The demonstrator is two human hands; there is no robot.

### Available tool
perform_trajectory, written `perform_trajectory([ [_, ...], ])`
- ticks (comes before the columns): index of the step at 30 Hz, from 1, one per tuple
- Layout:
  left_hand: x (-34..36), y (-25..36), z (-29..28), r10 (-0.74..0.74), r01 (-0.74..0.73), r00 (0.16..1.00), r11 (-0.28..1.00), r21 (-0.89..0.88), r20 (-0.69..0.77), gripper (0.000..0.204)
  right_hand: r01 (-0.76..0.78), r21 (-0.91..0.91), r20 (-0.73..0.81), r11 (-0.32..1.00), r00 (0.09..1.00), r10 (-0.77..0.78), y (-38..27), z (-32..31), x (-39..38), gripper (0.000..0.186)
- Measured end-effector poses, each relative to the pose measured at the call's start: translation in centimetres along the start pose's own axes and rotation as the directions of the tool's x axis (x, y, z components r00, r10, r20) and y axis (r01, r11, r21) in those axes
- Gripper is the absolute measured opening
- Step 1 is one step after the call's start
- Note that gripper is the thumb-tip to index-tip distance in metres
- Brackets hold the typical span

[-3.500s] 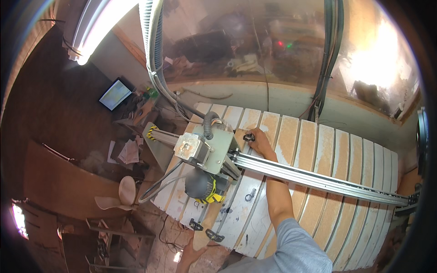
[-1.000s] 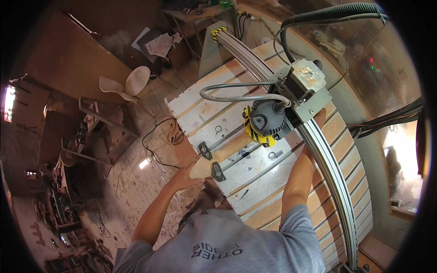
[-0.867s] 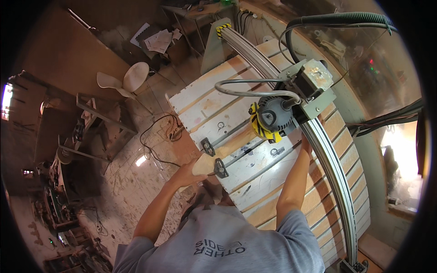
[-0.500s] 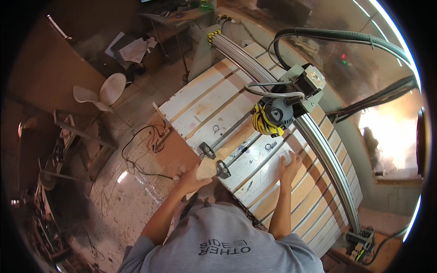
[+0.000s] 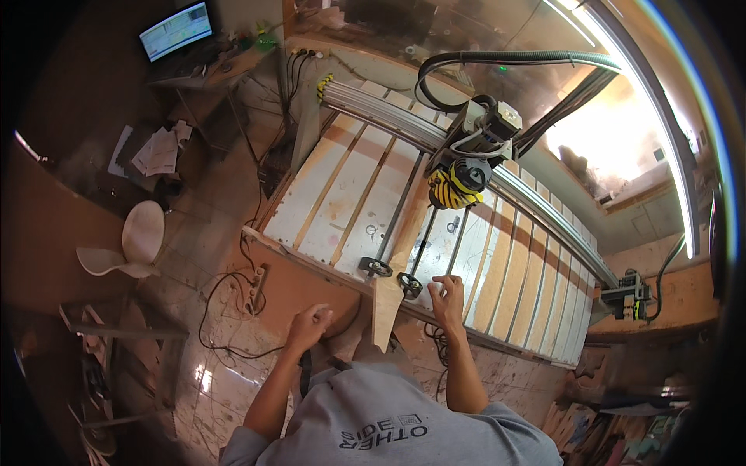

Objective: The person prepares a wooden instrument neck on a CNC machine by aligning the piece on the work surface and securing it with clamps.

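Observation:
A long pale wooden board (image 5: 385,307) lies on the slatted bed of a CNC router and sticks out past its front edge. Two black clamps, a left one (image 5: 375,267) and a right one (image 5: 409,286), sit on either side of it. My left hand (image 5: 309,326) hovers left of the board's near end, apart from it, with fingers curled in and nothing visible in them. My right hand (image 5: 448,301) is beside the right clamp at the bed's front edge, thumb and fingers apart, with no held thing showing. The router spindle (image 5: 454,186), in a yellow-and-black striped cover, stands over the board's far part.
A metal gantry (image 5: 536,196) spans the bed (image 5: 311,203). Cables and a power strip (image 5: 255,291) lie on the floor at left. A white chair (image 5: 140,237), a metal frame (image 5: 120,330) and a desk with a monitor (image 5: 177,33) stand farther left.
My left hand has let go of the board's near end and moved away to its left. My right hand has drawn back toward the bed's front edge. The view has shifted.

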State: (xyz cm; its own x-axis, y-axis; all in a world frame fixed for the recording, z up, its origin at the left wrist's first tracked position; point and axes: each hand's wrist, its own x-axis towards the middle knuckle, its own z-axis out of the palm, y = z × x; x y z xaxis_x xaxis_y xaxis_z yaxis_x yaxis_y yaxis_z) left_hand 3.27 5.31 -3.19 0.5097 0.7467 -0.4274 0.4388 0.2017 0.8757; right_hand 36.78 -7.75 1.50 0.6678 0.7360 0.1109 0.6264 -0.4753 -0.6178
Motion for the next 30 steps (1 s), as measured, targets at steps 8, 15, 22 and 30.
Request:
perform_trajectory([
  [8,2.9,3.0,-5.0,0.117,-0.132,0.967,0.99,-0.051,-0.225,0.025,-0.109,0.168,0.047,0.98,0.994,0.103,-1.4,1.6,-4.3,0.022],
  [15,7.7,7.2,-2.5,0.201,-0.221,0.952,0.973,-0.064,-0.233,0.023,-0.234,0.212,0.106,0.949,0.971,0.216,-1.4,2.1,-6.8,0.024],
  [22,19.9,12.5,-1.7,0.565,-0.546,0.82,0.821,0.165,-0.098,0.023,-0.426,0.179,0.296,0.887,0.883,0.364,-1.0,2.4,-8.5,0.031],
  [30,38.3,18.9,2.6,0.741,-0.733,0.654,0.573,0.367,0.148,0.045,-0.654,0.248,0.153,0.715,0.755,0.638,-9.9,4.7,-9.9,0.031],
])
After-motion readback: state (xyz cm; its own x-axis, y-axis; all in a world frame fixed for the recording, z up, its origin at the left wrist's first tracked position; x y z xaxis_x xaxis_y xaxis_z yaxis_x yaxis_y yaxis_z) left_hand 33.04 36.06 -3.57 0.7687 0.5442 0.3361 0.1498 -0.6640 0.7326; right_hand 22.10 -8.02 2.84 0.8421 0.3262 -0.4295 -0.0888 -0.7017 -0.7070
